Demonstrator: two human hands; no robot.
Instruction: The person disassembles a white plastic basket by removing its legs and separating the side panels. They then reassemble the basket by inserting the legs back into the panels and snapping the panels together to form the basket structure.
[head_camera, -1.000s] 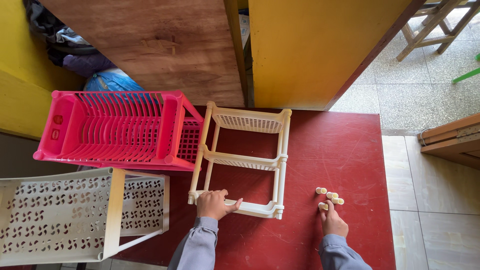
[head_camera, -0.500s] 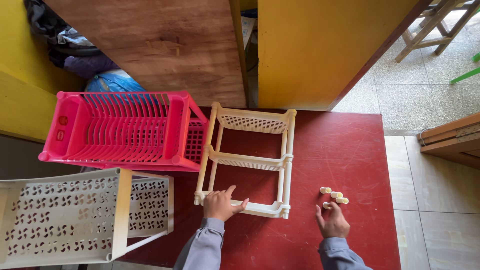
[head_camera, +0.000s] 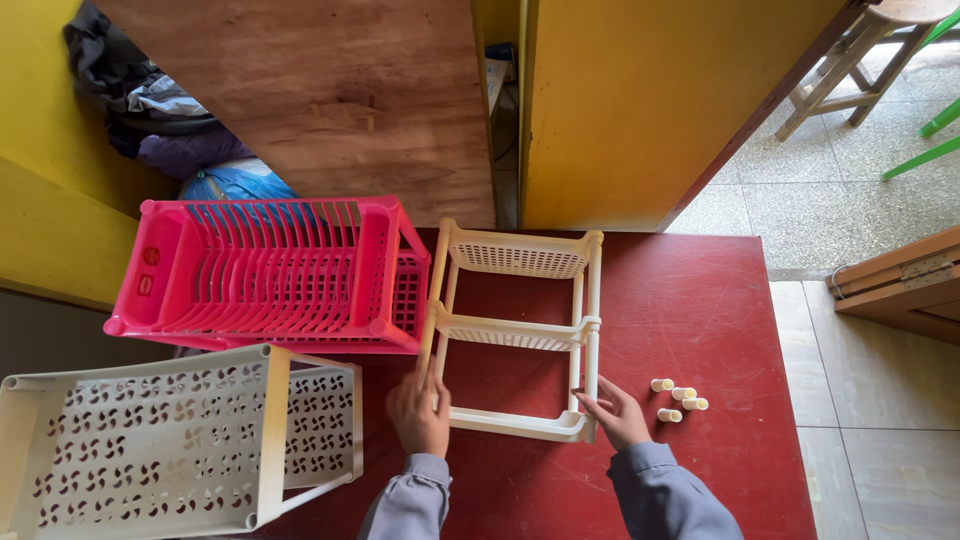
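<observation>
A cream plastic shelf rack (head_camera: 515, 335) with three tiers lies on its side on the red table (head_camera: 690, 300). My left hand (head_camera: 418, 412) rests on the rack's near left post, fingers curled around it. My right hand (head_camera: 612, 410) touches the near right corner of the rack, fingers on the post end. Several small cream plastic caps (head_camera: 677, 398) lie loose on the table just right of my right hand.
A pink plastic rack (head_camera: 265, 275) lies left of the cream one, hanging over the table's left edge. A white perforated rack (head_camera: 170, 445) lies at the near left. Yellow walls and a wooden door stand behind; tiled floor, a wooden stool and a wooden board are at the right.
My right hand left the small caps and moved left onto the rack's near right corner. My left hand shifted left along the rack's near edge to its left post.
</observation>
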